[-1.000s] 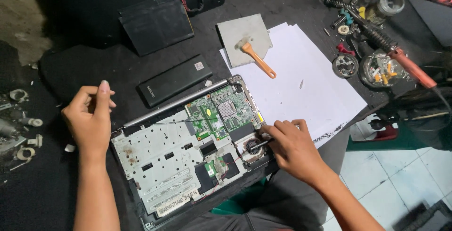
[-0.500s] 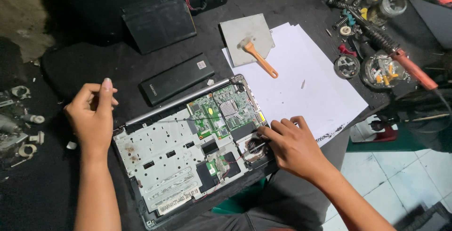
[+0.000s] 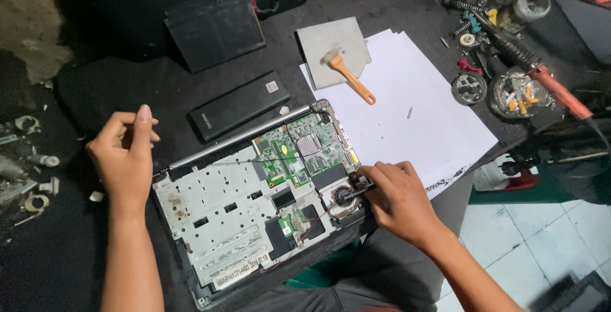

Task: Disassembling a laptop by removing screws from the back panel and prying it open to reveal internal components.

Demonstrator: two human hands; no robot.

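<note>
A person's right hand closes its fingers around a dark screwdriver, tip at the cooling fan in the near right corner of an opened laptop on a black bench. The left hand steadies the far left corner, fingers loosely curled, holding nothing. Keeping the tool upright and the chassis braced would serve best. The tip and any screw stay hidden.
</note>
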